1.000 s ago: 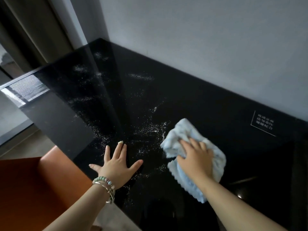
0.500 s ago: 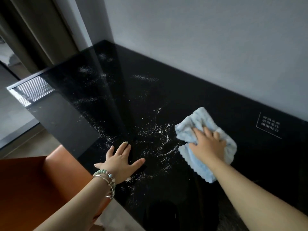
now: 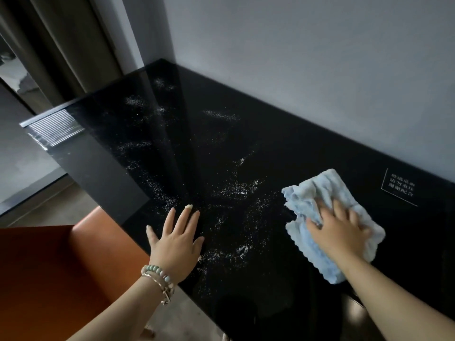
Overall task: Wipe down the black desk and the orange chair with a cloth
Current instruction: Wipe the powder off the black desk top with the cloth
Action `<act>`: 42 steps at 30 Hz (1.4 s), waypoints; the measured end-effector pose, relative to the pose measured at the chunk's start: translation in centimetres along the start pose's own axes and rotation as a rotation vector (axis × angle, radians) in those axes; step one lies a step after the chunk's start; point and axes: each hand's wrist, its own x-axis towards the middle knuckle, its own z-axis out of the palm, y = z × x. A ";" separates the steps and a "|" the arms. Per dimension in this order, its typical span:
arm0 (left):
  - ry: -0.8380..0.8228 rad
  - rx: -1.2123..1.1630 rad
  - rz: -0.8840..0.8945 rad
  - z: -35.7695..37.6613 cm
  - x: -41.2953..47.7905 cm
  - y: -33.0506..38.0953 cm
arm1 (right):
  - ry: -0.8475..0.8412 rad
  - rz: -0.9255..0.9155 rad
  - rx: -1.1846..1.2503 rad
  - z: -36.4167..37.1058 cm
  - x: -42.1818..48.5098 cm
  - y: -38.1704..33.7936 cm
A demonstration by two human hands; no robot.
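Blue cloth [image 3: 305, 203] flat on black desk [image 3: 246, 148], just left of the white label [image 3: 400, 187], long axis running from label side to near edge. Glossy top, white powder [image 3: 236, 188] farther left; grey wall [image 3: 320, 57] behind. Right hand [image 3: 337, 230] presses cloth's middle, fingers straight; left hand [image 3: 177, 244] splayed on desk.

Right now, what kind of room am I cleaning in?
Probably a hotel or guest room, though I can't be sure. A glossy black desk runs along a plain wall and carries a small printed notice. An orange chair stands beside it, and a heavy curtain hangs beyond.
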 end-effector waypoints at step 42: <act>0.057 -0.279 -0.003 0.7 -6.3 -10.5 | 0.012 -0.495 -0.038 5.4 -14.5 -15.3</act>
